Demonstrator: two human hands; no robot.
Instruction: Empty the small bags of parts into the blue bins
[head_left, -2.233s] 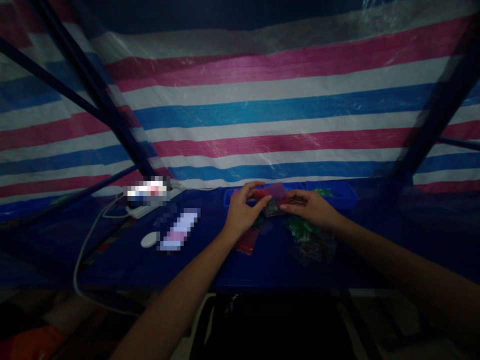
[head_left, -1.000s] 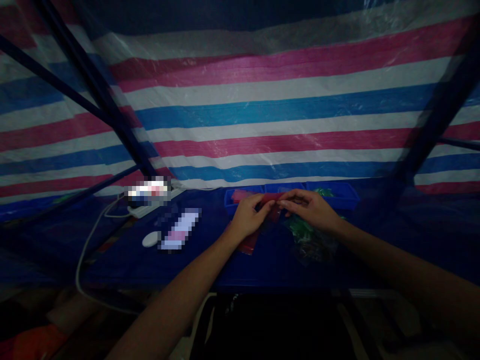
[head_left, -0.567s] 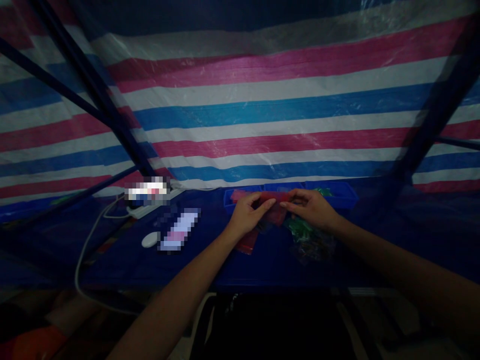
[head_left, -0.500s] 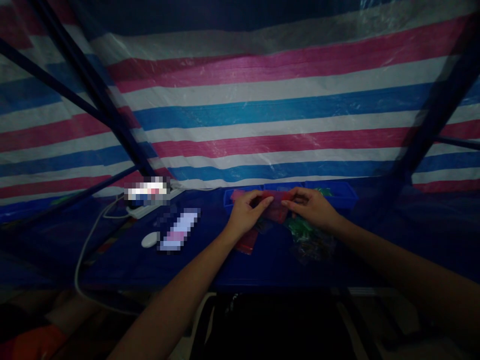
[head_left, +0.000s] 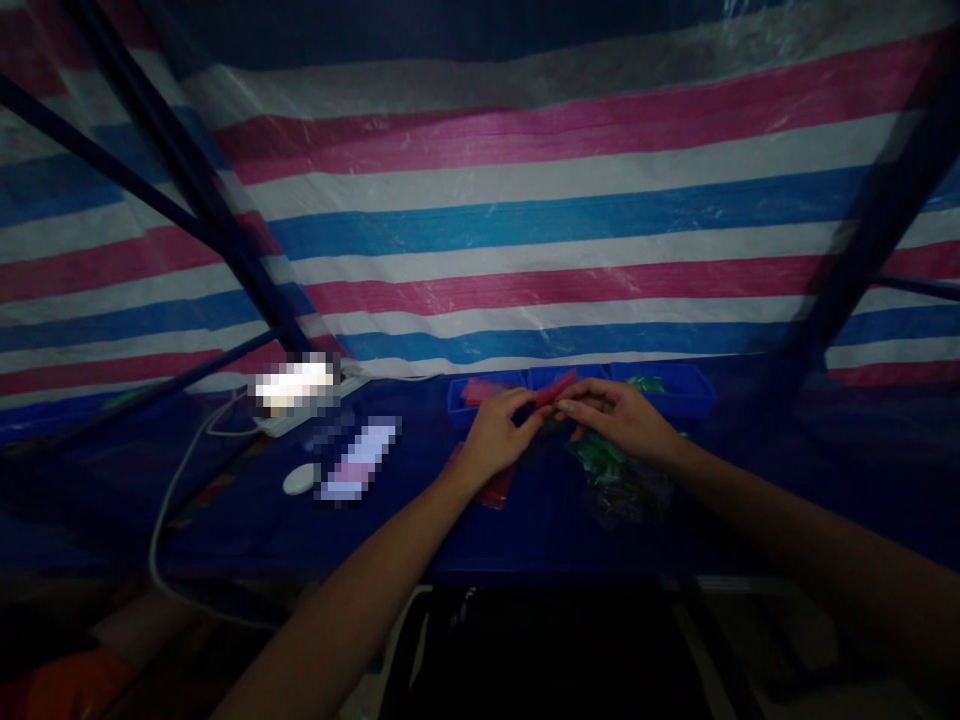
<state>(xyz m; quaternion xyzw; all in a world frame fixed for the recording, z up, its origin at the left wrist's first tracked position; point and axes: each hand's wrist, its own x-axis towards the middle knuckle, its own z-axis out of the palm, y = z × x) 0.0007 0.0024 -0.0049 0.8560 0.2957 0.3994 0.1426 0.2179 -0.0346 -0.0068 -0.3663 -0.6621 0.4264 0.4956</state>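
Red plastic shows between the fingertips of both hands: a small red bag (head_left: 553, 388), held just above the blue table cover (head_left: 420, 525) and in front of a row of blue trays (head_left: 694, 398). The left hand (head_left: 491, 438) is closed on the bag's left end, thumb and forefinger pinched together and the other fingers curled under. The right hand (head_left: 621, 420) is closed on the right end, its fingers (head_left: 581, 405) stretched flat along the edge. The tips of the two hands almost meet.

A heap of green bags (head_left: 604, 455) lies on the cover just under the right wrist. A flat red packet (head_left: 495, 490) lies beside the left wrist. More red plastic sits in the leftmost tray. Further left are a small white round thing (head_left: 300, 479) and a white cable (head_left: 161, 520) that loops off the table edge. Two patches near them are blurred out, and no lettering can be read anywhere in the dim light. A sheet striped pink, white and blue (head_left: 525, 220) hangs behind the table, crossed by dark poles (head_left: 187, 190).
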